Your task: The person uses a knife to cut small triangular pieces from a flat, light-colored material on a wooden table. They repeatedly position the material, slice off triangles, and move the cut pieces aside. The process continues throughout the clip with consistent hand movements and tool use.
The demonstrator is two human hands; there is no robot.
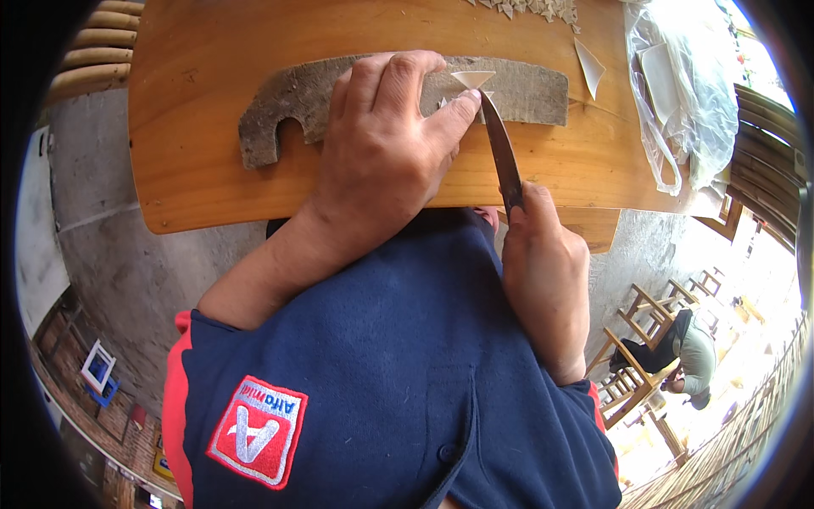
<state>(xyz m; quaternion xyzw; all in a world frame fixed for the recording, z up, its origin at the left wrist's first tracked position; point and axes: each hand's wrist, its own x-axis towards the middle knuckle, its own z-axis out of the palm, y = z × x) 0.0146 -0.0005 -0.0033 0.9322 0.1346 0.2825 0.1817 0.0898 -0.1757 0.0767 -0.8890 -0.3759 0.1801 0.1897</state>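
Note:
A dark curved wooden board (530,93) with a notch at its left end lies across the table near its front edge. My left hand (381,136) rests over the middle of the board, its thumb pressed on a thin white piece that is mostly hidden beneath it. Just past the thumb tip lies a small cream-white triangular piece (473,79). My right hand (547,263) grips a knife (502,153) by its handle. The narrow, dark blade slants up to the left, its tip at my left thumb and the white pieces.
Many small pale cut pieces (543,8) lie at the table's far side. A larger white triangular piece (589,68) sits right of the board. At the right edge of the wooden table (195,153) is a clear plastic bag (678,102). A person (695,352) bends near wooden stools.

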